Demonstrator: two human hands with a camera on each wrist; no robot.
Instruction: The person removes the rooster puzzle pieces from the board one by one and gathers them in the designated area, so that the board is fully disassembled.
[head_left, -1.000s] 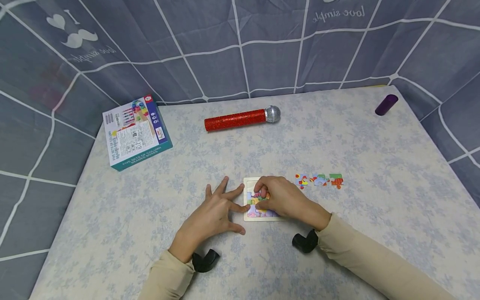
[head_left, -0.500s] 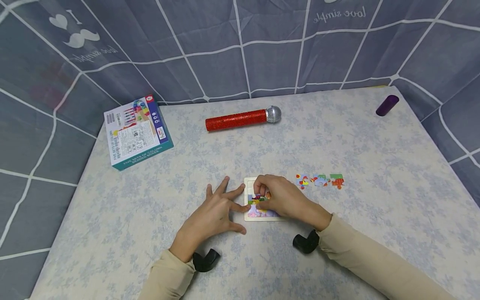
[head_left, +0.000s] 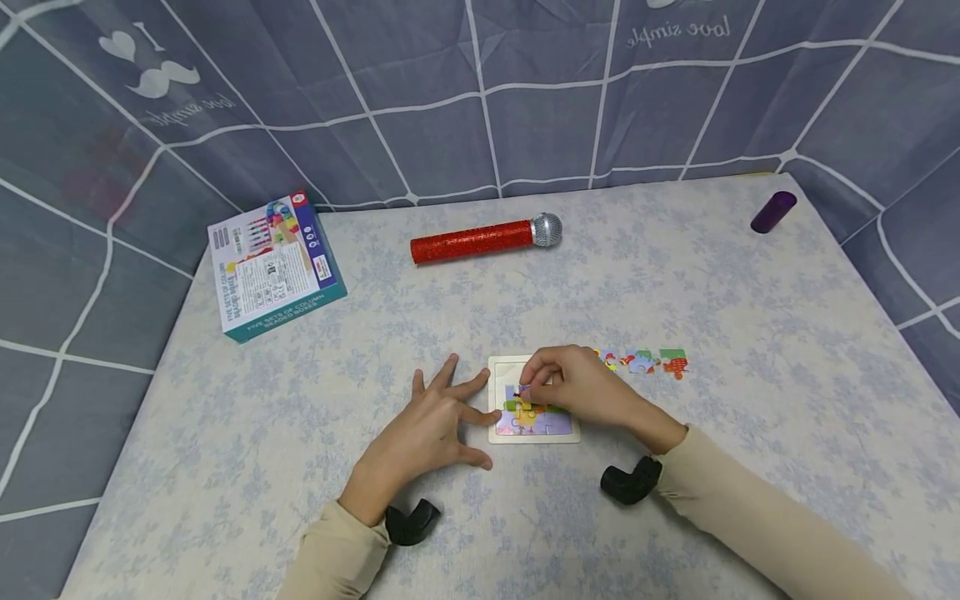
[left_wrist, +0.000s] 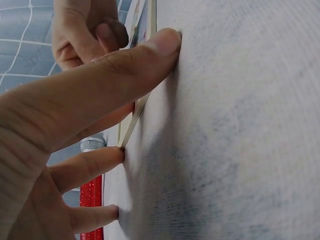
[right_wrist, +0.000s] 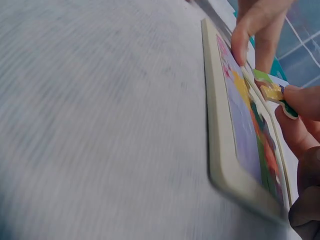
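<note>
A small square jigsaw tray (head_left: 536, 440) with a pale rim lies flat, its lower part filled with colourful pieces. My left hand (head_left: 431, 421) rests beside it with fingers spread, a fingertip touching the left rim. Over the tray, my right hand (head_left: 588, 387) pinches a puzzle piece between thumb and finger. In the right wrist view this puzzle piece (right_wrist: 272, 93), green and yellow, is held tilted above the tray. Several loose puzzle pieces (head_left: 641, 361) lie right of the tray, partly hidden by the right hand.
A red glittery microphone (head_left: 472, 242) lies toward the back. At the back left sits a beaded-toy box (head_left: 273, 267). A purple cylinder (head_left: 773, 212) lies at the far right, near the table edge. Grey curtain (head_left: 547, 125) hangs behind the table.
My right hand has shifted slightly right and lifted, with a puzzle piece between its fingers. More of the tray's lower part now shows. The left hand has stayed put.
</note>
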